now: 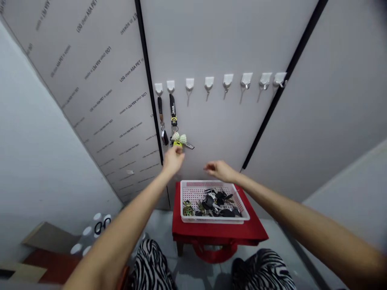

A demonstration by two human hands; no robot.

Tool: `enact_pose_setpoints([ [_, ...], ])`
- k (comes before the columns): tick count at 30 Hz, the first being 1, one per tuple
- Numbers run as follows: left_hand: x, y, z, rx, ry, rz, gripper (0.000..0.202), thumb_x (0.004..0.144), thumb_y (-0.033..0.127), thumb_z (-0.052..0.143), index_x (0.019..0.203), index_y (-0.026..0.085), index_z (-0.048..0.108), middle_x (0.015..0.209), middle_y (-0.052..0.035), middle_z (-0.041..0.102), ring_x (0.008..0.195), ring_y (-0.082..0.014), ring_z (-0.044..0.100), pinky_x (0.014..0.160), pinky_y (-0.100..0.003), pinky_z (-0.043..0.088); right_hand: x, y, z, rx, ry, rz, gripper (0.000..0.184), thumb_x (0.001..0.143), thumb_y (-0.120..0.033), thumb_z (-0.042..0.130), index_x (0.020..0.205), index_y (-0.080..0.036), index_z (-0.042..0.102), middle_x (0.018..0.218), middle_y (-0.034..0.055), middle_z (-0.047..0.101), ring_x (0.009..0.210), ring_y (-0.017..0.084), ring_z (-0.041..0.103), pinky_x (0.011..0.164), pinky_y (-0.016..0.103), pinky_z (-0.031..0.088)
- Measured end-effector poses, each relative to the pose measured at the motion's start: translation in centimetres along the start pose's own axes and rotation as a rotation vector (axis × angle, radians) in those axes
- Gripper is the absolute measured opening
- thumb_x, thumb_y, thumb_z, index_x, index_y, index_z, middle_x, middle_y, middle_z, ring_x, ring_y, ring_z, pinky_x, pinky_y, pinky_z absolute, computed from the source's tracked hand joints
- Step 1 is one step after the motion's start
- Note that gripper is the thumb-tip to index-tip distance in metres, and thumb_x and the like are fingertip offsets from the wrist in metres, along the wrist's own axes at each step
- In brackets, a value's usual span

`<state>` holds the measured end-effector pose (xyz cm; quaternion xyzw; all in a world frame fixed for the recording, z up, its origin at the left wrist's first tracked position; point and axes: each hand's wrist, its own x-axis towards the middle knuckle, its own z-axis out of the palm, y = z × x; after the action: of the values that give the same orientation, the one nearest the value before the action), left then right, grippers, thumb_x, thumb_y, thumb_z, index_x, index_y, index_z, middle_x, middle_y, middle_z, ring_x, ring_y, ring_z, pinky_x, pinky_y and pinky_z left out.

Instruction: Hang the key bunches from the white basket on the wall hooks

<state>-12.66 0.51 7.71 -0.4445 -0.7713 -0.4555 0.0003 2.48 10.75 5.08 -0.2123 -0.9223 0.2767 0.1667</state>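
My left hand (174, 159) is closed at the lower end of a keychain, its fingers against a yellow-green piece (177, 143). This keychain hangs by a black strap (173, 109) from the second hook (171, 85) and carries a pale checked bow (179, 138) and a dark tag (189, 146). Just left of it, another keychain (160, 108) with a dark fob hangs from the first hook (159, 88). My right hand (223, 171) hovers above the far side of a white basket (211, 220), its fingers loosely curled and nothing visible in them. Keys (216, 201) are heaped inside the basket.
The basket stands on a red-covered stool (217, 230). Several more white hooks (209, 82) run rightward along the grey panel, with no keychains on them. Black strips (272, 108) edge the panel. White-capped bottles (87, 231) and scissors (102, 225) sit at the lower left.
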Motion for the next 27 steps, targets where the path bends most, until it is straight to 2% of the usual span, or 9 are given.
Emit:
enact_pose_setpoints([
  [2, -3.2, -1.4, 2.7, -0.030, -0.146, -0.037, 0.022, 0.060, 0.016, 0.045, 0.082, 0.014, 0.051, 0.075, -0.0020, 0.056, 0.067, -0.0085, 0.049, 0.063, -0.019, 0.037, -2.5, 1.8, 1.6, -0.106, -0.156, 0.008, 0.020, 0.057, -0.015, 0.044, 0.072, -0.016, 0.057, 0.066, 0.0014, 0.059, 0.059, 0.012, 0.051, 0.057, 0.023, 0.037],
  [4, -6.1, -2.5, 5.3, -0.026, -0.278, -0.075, 0.022, 0.060, 0.015, 0.045, 0.081, 0.015, 0.052, 0.075, -0.0015, 0.057, 0.065, -0.0082, 0.049, 0.062, -0.019, 0.038, -4.2, 2.8, 2.9, -0.206, -0.254, -0.018, 0.027, 0.055, -0.015, 0.045, 0.079, -0.017, 0.057, 0.077, 0.0030, 0.059, 0.068, 0.014, 0.050, 0.062, 0.024, 0.036],
  [6, -8.3, -3.1, 7.3, 0.003, -0.405, -0.081, 0.023, 0.059, 0.015, 0.045, 0.082, 0.016, 0.052, 0.074, -0.0010, 0.057, 0.065, -0.0086, 0.049, 0.061, -0.019, 0.037, -5.3, 3.1, 3.7, -0.303, -0.267, -0.046, 0.033, 0.053, -0.017, 0.047, 0.086, -0.018, 0.055, 0.086, 0.0053, 0.056, 0.079, 0.017, 0.047, 0.068, 0.026, 0.034],
  [9, -10.3, -3.0, 8.8, 0.103, -0.559, -0.048, 0.024, 0.057, 0.015, 0.047, 0.080, 0.017, 0.054, 0.074, -0.0014, 0.057, 0.066, -0.0107, 0.050, 0.060, -0.020, 0.037, -6.1, 2.8, 4.5, -0.419, -0.235, -0.060, 0.034, 0.055, -0.022, 0.048, 0.089, -0.020, 0.053, 0.091, 0.0070, 0.052, 0.086, 0.020, 0.043, 0.072, 0.031, 0.031],
  [13, -10.9, -2.5, 9.1, 0.232, -0.581, -0.057, 0.019, 0.058, 0.015, 0.046, 0.073, 0.018, 0.056, 0.071, -0.0026, 0.058, 0.067, -0.0127, 0.050, 0.060, -0.022, 0.035, -6.4, 2.6, 5.1, -0.460, -0.205, -0.055, 0.026, 0.057, -0.023, 0.048, 0.081, -0.020, 0.054, 0.086, 0.0064, 0.052, 0.084, 0.021, 0.041, 0.071, 0.032, 0.030],
  [16, -10.5, -2.5, 8.9, 0.218, -0.585, -0.051, 0.017, 0.058, 0.015, 0.044, 0.070, 0.017, 0.057, 0.067, -0.0021, 0.058, 0.064, -0.0121, 0.050, 0.058, -0.021, 0.035, -6.5, 2.8, 5.0, -0.371, -0.174, -0.040, 0.015, 0.058, -0.022, 0.047, 0.070, -0.017, 0.054, 0.077, 0.0050, 0.054, 0.078, 0.018, 0.043, 0.068, 0.029, 0.031],
  [22, -8.2, -1.7, 7.3, -0.008, -0.520, 0.019, 0.013, 0.059, 0.019, 0.045, 0.063, 0.014, 0.056, 0.061, 0.0002, 0.055, 0.058, -0.0085, 0.046, 0.056, -0.018, 0.035, -5.9, 2.5, 3.3, 0.084, -0.091, 0.093, 0.010, 0.062, -0.022, 0.041, 0.062, -0.015, 0.048, 0.051, -0.0033, 0.046, 0.049, 0.008, 0.040, 0.047, 0.019, 0.030],
  [25, -6.7, -0.7, 5.8, -0.126, -0.540, 0.017, 0.013, 0.059, 0.020, 0.045, 0.063, 0.012, 0.055, 0.055, 0.0021, 0.052, 0.052, -0.0066, 0.042, 0.051, -0.017, 0.034, -5.2, 2.0, 2.4, 0.250, -0.073, 0.148, 0.011, 0.062, -0.024, 0.041, 0.061, -0.015, 0.047, 0.046, -0.0059, 0.042, 0.043, 0.006, 0.036, 0.043, 0.017, 0.029],
  [27, -5.8, -0.2, 5.0, -0.194, -0.547, 0.005, 0.013, 0.059, 0.020, 0.045, 0.062, 0.011, 0.054, 0.052, 0.0027, 0.050, 0.049, -0.0059, 0.041, 0.049, -0.017, 0.033, -4.6, 1.7, 2.0, 0.281, -0.067, 0.157, 0.011, 0.061, -0.023, 0.043, 0.062, -0.014, 0.049, 0.048, -0.0051, 0.046, 0.045, 0.006, 0.039, 0.044, 0.017, 0.031],
])
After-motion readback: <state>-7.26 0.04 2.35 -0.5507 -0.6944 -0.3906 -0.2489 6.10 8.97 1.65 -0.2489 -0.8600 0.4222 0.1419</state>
